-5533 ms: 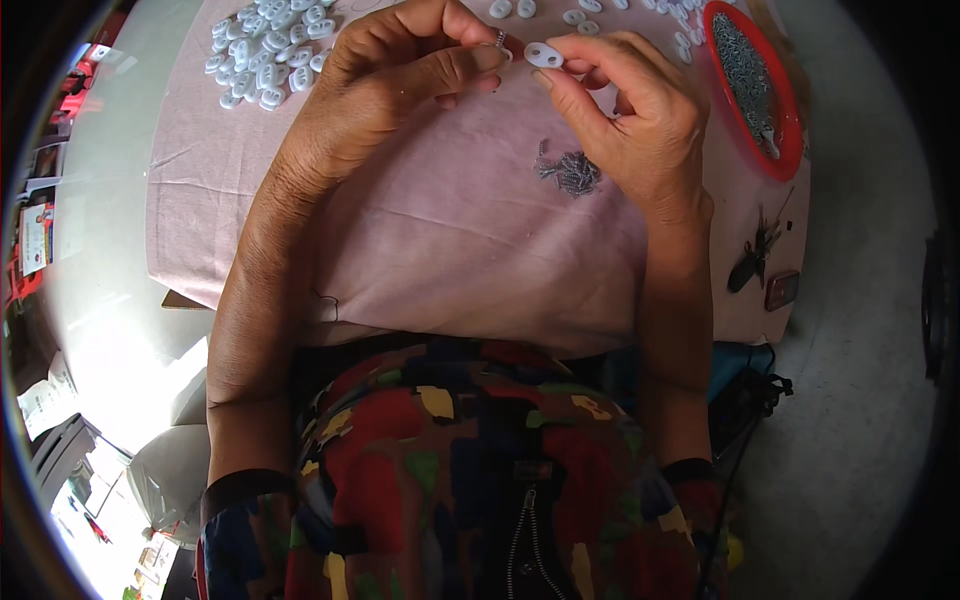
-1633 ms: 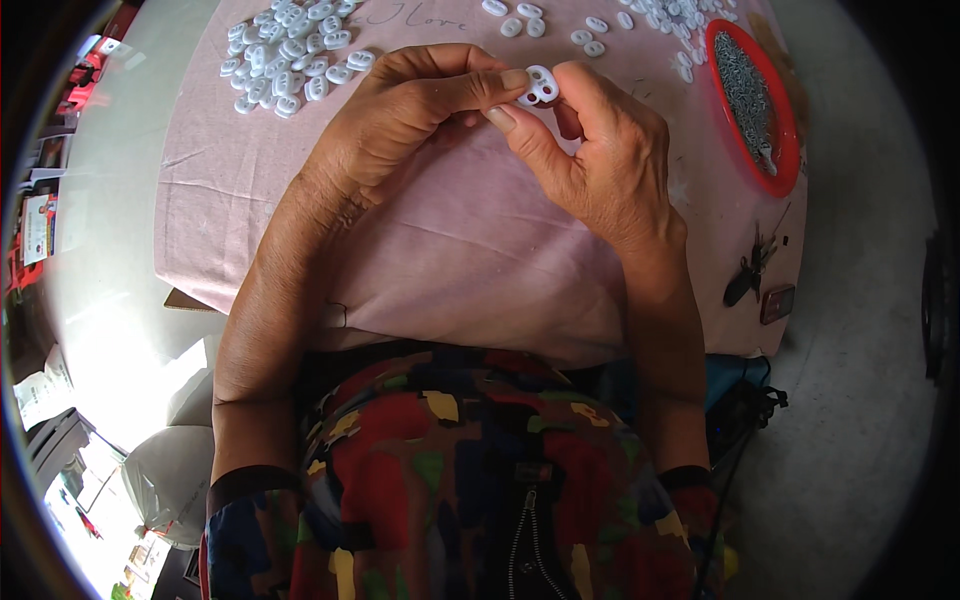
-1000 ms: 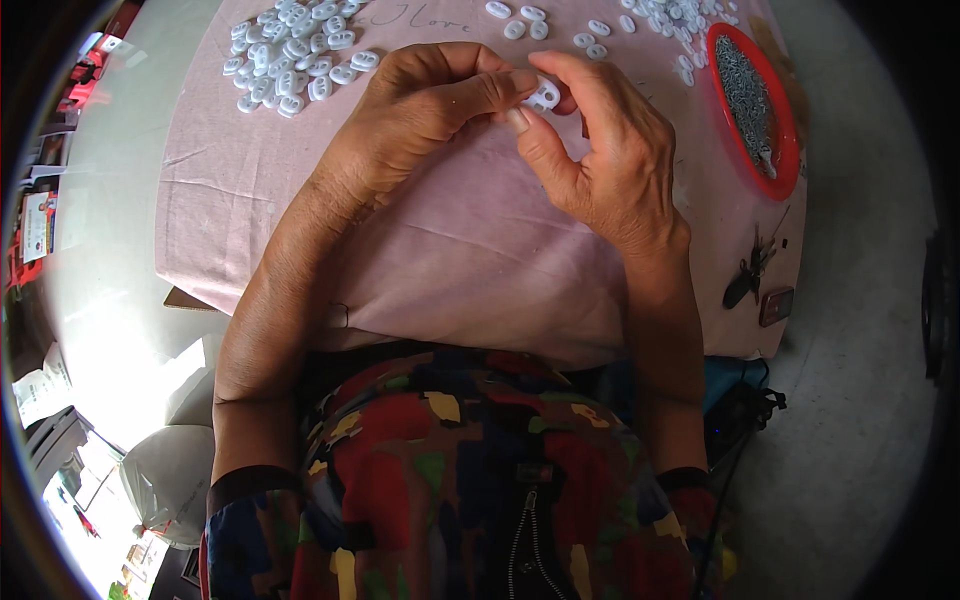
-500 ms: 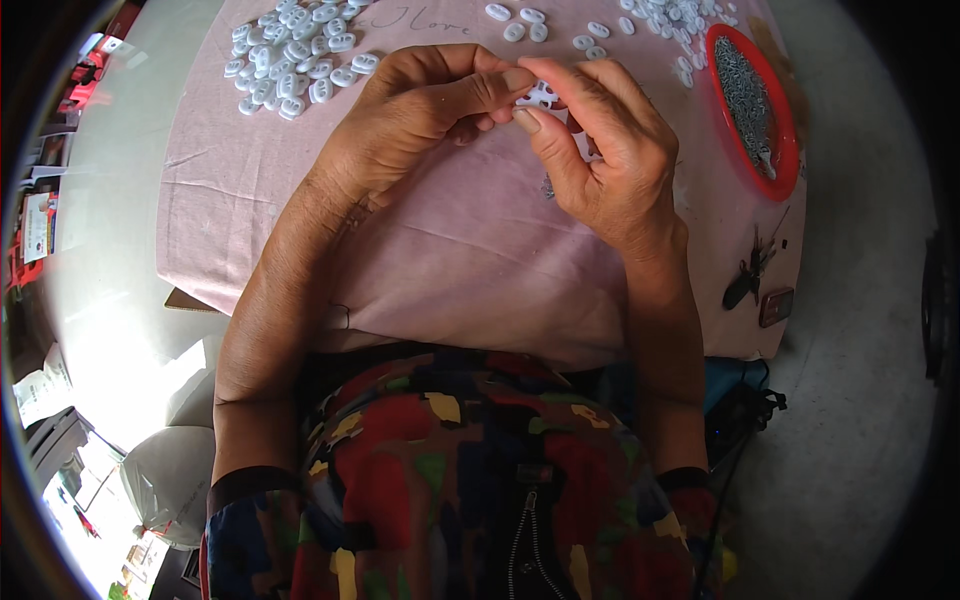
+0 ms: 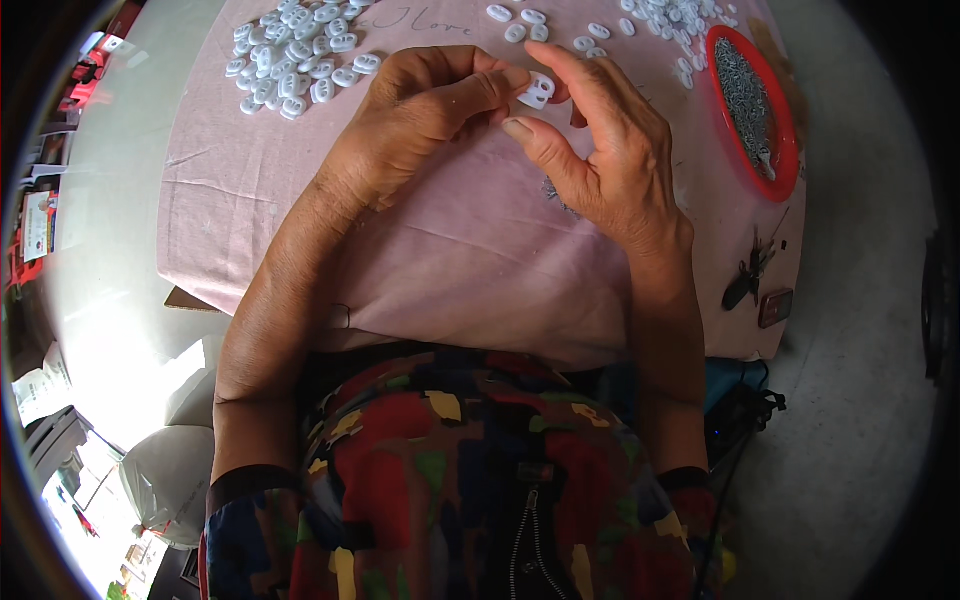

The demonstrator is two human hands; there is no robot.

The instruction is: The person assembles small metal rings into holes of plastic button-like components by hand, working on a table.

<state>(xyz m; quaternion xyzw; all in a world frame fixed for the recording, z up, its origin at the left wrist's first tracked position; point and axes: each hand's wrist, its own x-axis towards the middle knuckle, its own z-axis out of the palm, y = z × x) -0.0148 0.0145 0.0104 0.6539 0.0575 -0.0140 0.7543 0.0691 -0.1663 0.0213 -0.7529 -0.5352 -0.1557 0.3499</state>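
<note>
Between the thumb and fingers of my left hand (image 5: 425, 115) is a small white plastic piece with holes (image 5: 538, 92). My right hand (image 5: 622, 165) hovers just to the right of it, thumb and index finger spread apart, holding nothing that shows. Several oval white plastic pieces (image 5: 533, 17) lie on the pink cloth beyond my fingers. Partly covered by the right hand, a few small grey metal bits (image 5: 551, 189) rest on the cloth.
A heap of oval white pieces (image 5: 290, 60) sits at the far left. Smaller white parts (image 5: 675, 18) are scattered at the far right, beside a red basin (image 5: 783, 188) of small metal parts. Black-handled keys or tools (image 5: 738, 288) and a small dark device (image 5: 776, 307) lie near the right edge.
My right thumb and index finger have come off the white piece and opened apart. More of the piece now shows, still in my left hand.
</note>
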